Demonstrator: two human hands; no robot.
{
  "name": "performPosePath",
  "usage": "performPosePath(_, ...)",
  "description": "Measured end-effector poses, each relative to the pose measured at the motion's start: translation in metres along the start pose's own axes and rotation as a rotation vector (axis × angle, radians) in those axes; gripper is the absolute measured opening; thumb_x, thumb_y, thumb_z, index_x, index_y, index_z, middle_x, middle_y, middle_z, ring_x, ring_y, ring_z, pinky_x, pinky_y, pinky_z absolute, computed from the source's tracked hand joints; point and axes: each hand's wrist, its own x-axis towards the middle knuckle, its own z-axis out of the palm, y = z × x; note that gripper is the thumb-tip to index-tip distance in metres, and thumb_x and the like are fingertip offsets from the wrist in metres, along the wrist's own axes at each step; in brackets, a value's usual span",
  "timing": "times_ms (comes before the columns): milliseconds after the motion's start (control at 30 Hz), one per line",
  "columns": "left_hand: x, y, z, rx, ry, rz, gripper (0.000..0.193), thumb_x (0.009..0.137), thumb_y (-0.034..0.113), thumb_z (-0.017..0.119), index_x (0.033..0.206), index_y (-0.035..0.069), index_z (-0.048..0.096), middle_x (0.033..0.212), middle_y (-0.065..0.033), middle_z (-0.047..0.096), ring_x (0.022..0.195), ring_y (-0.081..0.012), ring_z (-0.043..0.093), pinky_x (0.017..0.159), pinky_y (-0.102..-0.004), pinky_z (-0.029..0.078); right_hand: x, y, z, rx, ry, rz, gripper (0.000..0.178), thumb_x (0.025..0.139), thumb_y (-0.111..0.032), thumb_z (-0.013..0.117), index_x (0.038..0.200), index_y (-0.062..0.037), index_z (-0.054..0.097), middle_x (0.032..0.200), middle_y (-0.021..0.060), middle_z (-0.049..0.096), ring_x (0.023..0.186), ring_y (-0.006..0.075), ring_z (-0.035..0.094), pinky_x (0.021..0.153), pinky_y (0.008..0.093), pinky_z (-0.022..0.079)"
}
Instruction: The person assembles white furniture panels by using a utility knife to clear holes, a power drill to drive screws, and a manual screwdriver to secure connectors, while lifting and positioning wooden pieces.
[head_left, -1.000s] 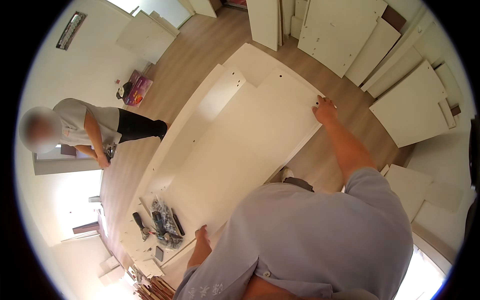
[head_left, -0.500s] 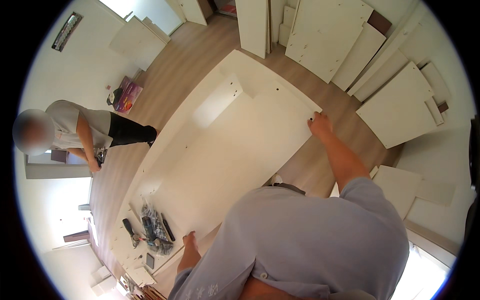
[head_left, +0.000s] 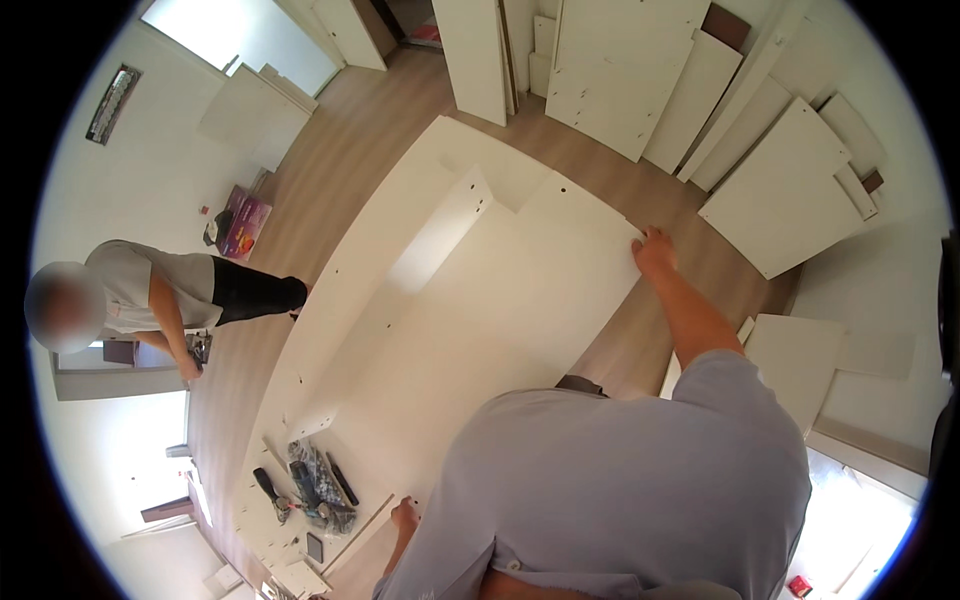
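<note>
A long white board assembly (head_left: 500, 300) lies stretched out before me. My right hand (head_left: 655, 252) is closed on its edge near the far right corner, fingers curled over the top. At the near end, lower left, my left hand (head_left: 405, 515) holds the same board's edge, partly hidden by my sleeve and body. Between the hands, the board's near edge is mostly covered by my torso. A narrow white divider (head_left: 440, 235) stands up from the assembly toward its far end, with small dark holes; a short upright strip (head_left: 312, 428) shows nearer the tools.
A black-handled tool (head_left: 265, 484), a cordless driver (head_left: 308, 488) on a bag of hardware and a slim dark tool (head_left: 342, 478) lie at the lower left. Another person (head_left: 165, 290) stands at left, holding something dark. Loose white panels (head_left: 785, 190) lean along the right wall.
The board has shifted a little toward me, with both hands moving along on its edge. My view has turned slightly. The other person stays in about the same place.
</note>
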Motion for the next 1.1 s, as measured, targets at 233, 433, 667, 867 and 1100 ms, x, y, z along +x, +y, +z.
performPosePath(233,-0.007,0.022,0.023,-0.034,-0.207,0.057,0.049,0.087,0.048,0.068,0.080,-0.001,0.069,0.070,-0.0097,0.064,0.067,-0.0251,0.062,0.064,-0.0441,0.050,-0.039,0.008,0.074,0.825,0.247,0.504,0.071,0.095,-0.057,0.067,0.134,0.0010,0.058,0.136,0.0209,0.061,0.126,0.0330,0.059,0.105,0.0452,0.048)
performPosePath(433,0.005,0.026,0.023,-0.080,-0.320,0.066,0.063,0.092,0.059,0.061,0.084,-0.002,0.071,0.072,-0.0096,0.065,0.069,-0.0242,0.063,0.064,-0.0429,0.050,-0.139,-0.010,0.127,1.079,-0.400,0.431,0.060,0.099,-0.052,0.066,0.131,-0.0020,0.058,0.119,0.0140,0.070,0.096,0.0281,0.071,0.082,0.0432,0.060)
performPosePath(667,0.039,-0.007,0.030,-0.175,-0.416,0.075,0.078,0.095,0.072,0.055,0.094,-0.004,0.072,0.076,-0.0085,0.066,0.069,-0.0229,0.061,0.064,-0.0419,0.049,-0.168,-0.013,0.106,1.267,-0.522,0.418,0.038,0.104,-0.038,0.063,0.121,-0.0038,0.061,0.109,0.0108,0.072,0.093,0.0271,0.073,0.078,0.0448,0.062)
performPosePath(867,-0.015,0.024,0.000,-0.005,-0.308,0.155,0.080,0.097,0.069,0.057,0.115,-0.008,0.065,0.095,-0.0114,0.067,0.079,-0.0243,0.060,0.069,-0.0425,0.050,-0.169,-0.005,0.123,1.284,-0.439,0.437,0.036,0.105,-0.042,0.059,0.112,-0.0073,0.064,0.100,0.0098,0.072,0.082,0.0263,0.070,0.065,0.0431,0.057)
performPosePath(1100,-0.011,-0.060,0.013,-0.139,-0.308,0.202,0.078,0.099,0.060,0.061,0.138,-0.008,0.054,0.114,-0.0171,0.070,0.093,-0.0259,0.065,0.080,-0.0422,0.054,-0.224,0.054,0.116,1.201,-0.483,0.496,0.036,0.105,-0.045,0.058,0.108,-0.0103,0.065,0.090,0.0086,0.071,0.071,0.0254,0.066,0.058,0.0425,0.054)
